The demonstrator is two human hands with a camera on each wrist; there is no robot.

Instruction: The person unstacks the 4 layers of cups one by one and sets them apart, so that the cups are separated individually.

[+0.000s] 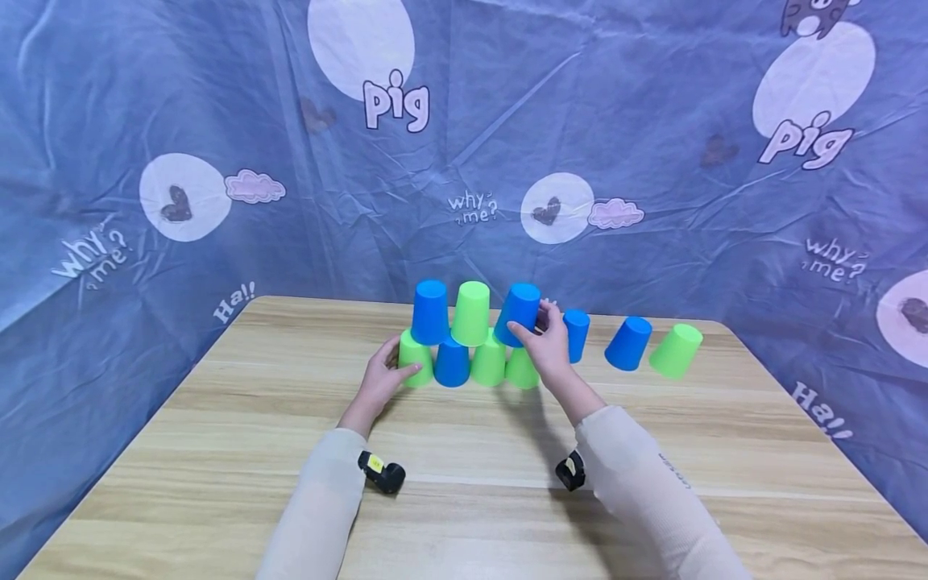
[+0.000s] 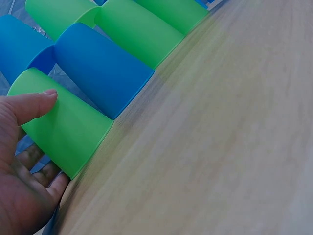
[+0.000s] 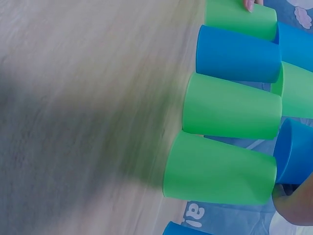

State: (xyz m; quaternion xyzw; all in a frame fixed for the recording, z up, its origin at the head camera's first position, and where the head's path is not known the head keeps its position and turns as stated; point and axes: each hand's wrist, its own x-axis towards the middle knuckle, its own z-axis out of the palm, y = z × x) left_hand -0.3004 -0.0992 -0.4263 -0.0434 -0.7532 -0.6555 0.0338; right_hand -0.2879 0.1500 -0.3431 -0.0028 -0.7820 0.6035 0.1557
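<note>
Upside-down cups form two rows. In the lower row are a green cup (image 1: 416, 362) at the left end, a blue cup (image 1: 453, 364), then two more green cups (image 1: 489, 360) (image 3: 220, 169). Above them stand a blue cup (image 1: 431, 312) and a green cup (image 1: 471, 314). My left hand (image 1: 381, 377) holds the left-end green cup, thumb across its front and fingers behind. My right hand (image 1: 551, 342) grips another blue cup (image 1: 519, 312) at the upper row's right end. That cup tilts slightly; whether it touches the cups below, I cannot tell.
Right of the rows, a blue cup (image 1: 577, 335), another blue cup (image 1: 628, 344) and a green cup (image 1: 677, 352) stand upside down on the wooden table (image 1: 464, 515). A patterned blue cloth (image 1: 464, 145) hangs behind the table and along its sides.
</note>
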